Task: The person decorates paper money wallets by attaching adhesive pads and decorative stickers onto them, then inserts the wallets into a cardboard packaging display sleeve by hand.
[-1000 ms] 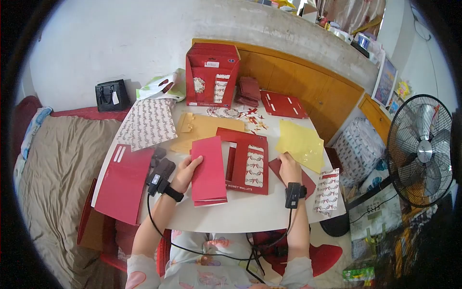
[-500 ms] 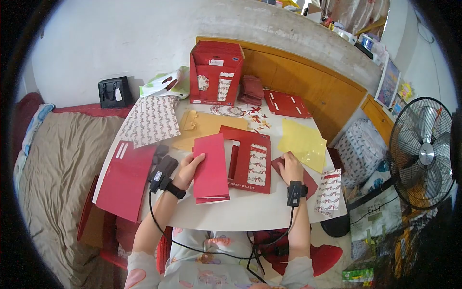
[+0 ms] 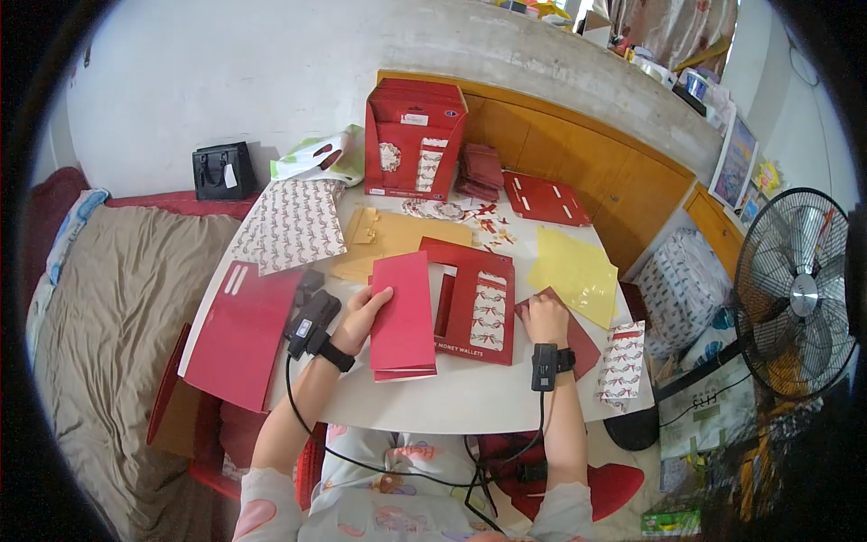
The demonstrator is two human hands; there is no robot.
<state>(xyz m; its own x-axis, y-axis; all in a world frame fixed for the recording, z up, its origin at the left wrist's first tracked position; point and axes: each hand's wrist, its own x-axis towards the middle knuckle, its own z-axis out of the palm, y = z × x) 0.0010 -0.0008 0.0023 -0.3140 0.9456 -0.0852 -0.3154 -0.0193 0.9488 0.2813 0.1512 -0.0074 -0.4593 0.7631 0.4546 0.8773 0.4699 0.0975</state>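
Observation:
My left hand [image 3: 363, 321] grips a few folded red money wallets [image 3: 403, 316] by their left edge, thumb on top, holding them above the table. Beside them lies a red display card [image 3: 458, 340] printed "MONEY WALLETS", with a bow-patterned wallet [image 3: 489, 312] in its right part and an open slot on its left. My right hand [image 3: 545, 322] has its fingers curled at the upper part of a dark red paper piece [image 3: 582, 343] lying on the table. To its right rests another bow-patterned wallet [image 3: 621, 361]. My right fingertips are partly hidden.
A red display box [image 3: 415, 135] of packs stands at the back, near dark red bundles [image 3: 480, 172]. Yellow sheets [image 3: 575, 275], a brown envelope [image 3: 397, 242], patterned sheets [image 3: 293, 226] and red sheets [image 3: 239, 334] lie around the table. A fan [image 3: 799, 294] stands right.
My right fingers have curled more and drawn slightly toward me, so the dark red piece's top corner now shows above them. My left hand keeps hold of the red wallets. The view has shifted slightly.

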